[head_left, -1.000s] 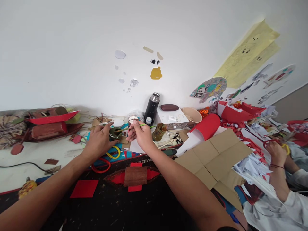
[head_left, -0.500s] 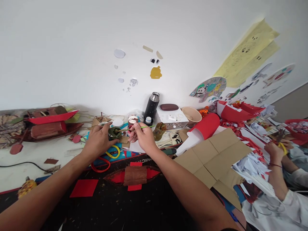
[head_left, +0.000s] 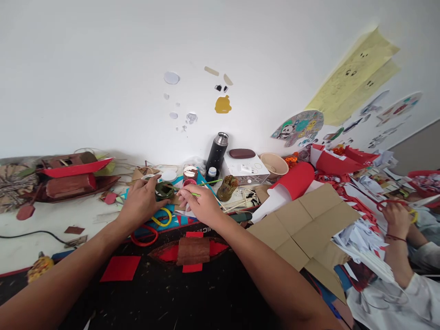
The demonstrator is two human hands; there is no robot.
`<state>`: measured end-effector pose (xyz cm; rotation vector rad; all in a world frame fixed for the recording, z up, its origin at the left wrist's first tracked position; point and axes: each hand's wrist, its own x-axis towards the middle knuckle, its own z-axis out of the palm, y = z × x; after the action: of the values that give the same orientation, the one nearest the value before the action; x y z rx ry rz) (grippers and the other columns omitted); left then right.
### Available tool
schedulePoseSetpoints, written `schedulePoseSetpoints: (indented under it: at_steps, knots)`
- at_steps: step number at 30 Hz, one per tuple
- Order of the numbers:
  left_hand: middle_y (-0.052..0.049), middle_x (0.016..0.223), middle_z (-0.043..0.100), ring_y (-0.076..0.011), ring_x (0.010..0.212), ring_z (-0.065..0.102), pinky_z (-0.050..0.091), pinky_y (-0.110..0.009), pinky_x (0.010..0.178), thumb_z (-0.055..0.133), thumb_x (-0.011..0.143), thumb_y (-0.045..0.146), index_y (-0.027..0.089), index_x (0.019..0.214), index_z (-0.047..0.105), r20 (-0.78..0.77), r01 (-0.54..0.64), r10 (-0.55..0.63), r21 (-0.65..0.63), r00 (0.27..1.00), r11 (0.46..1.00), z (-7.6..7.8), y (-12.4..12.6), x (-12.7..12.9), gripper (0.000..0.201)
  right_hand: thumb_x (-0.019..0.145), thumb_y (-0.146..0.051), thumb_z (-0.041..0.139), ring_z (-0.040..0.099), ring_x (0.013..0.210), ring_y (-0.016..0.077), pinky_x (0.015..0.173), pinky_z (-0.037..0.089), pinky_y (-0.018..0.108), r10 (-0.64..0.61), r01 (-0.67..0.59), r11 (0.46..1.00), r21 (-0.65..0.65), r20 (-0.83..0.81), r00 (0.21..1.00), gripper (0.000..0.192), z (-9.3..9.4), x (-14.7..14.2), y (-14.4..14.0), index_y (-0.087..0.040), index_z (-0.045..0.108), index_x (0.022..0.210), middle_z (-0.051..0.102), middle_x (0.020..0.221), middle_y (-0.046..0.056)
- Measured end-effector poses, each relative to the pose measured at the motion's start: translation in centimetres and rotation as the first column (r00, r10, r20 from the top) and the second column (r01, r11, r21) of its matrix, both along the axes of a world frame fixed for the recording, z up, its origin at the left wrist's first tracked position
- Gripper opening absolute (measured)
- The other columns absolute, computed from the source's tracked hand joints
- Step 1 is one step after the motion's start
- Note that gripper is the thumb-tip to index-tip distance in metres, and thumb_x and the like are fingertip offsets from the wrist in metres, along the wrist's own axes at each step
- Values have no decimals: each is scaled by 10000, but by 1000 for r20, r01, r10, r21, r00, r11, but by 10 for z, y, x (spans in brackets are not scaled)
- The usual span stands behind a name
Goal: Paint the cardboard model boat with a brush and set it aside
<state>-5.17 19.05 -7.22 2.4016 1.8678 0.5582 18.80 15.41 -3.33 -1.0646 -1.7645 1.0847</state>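
Observation:
My left hand is closed around the side of a small dark-green paint jar. In my right hand is a thin paintbrush with a green handle, pinched between the fingers, its tip at the jar's mouth. Beyond my right hand is a pot of red paint, with a white-and-brown jar behind it. Nearer me, a small boat model with a brown cover over red strips rests on the black surface. A red square lies to its left.
Scissors with red and yellow handles lie below my left hand. A black flask stands near the wall, an amber jar to its right. Cardboard covers the right side. Another person's hand holds scissors. Boat models stand left.
My right hand has shifted slightly down and left, lowering the brush handle. My left hand stays on the jar. The other person's hand and scissors have turned.

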Motion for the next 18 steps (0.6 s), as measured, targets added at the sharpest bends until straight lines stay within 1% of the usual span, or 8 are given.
schedulePoseSetpoints:
  at_steps: [3, 6, 9, 12, 16, 18]
  knots:
    - [-267, 1340, 795, -484, 1355, 669, 530, -565, 1126, 791, 900, 457, 88, 1649, 475, 3, 0, 0, -1, 1000, 1000, -1, 1, -1, 893, 1192, -368, 568, 837, 781, 171, 680, 633, 255, 16, -17, 999, 29, 34, 999, 261, -1, 2, -3, -249, 783, 1103, 824, 1028, 30]
    - [-270, 1348, 792, -482, 1355, 668, 532, -560, 1123, 794, 898, 466, 72, 1652, 469, 0, 2, -2, -5, 1000, 1000, -1, 2, -1, 910, 1193, -342, 576, 838, 796, 178, 719, 632, 264, 31, -36, 998, 54, 80, 996, 253, 1, 3, -9, -248, 796, 1111, 846, 1034, 32]
    - [-289, 1342, 787, -482, 1340, 671, 531, -554, 1119, 801, 893, 480, 42, 1642, 472, -5, 0, 0, -6, 1000, 1000, -1, 2, 0, 928, 1188, -322, 597, 837, 837, 191, 781, 622, 286, 30, -42, 995, 86, 142, 989, 236, 6, 5, -14, -241, 811, 1128, 864, 1088, 50]
    - [-275, 1337, 791, -476, 1340, 672, 525, -548, 1128, 806, 884, 486, 61, 1634, 482, -3, -4, 4, -3, 1000, 1000, -1, 2, 0, 921, 1186, -297, 605, 838, 922, 210, 861, 611, 314, 4, -27, 993, 112, 200, 980, 224, 14, 6, -16, -239, 820, 1167, 867, 1167, 67]
    - [-261, 1322, 795, -476, 1345, 667, 521, -550, 1124, 796, 884, 503, 91, 1635, 490, -3, -10, 10, 1, 1000, 1000, -1, 1, 0, 910, 1173, -261, 629, 840, 952, 206, 840, 599, 298, -12, -16, 994, 104, 267, 964, 205, 23, 3, -12, -256, 820, 1246, 866, 1259, 55]
    - [-256, 1326, 793, -472, 1351, 664, 519, -551, 1123, 782, 893, 500, 99, 1649, 480, -6, -10, 10, 3, 1000, 1000, -1, 0, 1, 907, 1155, -255, 663, 836, 953, 206, 825, 588, 292, -23, -6, 995, 95, 302, 953, 187, 27, -2, -7, -269, 825, 1247, 873, 1251, 39]
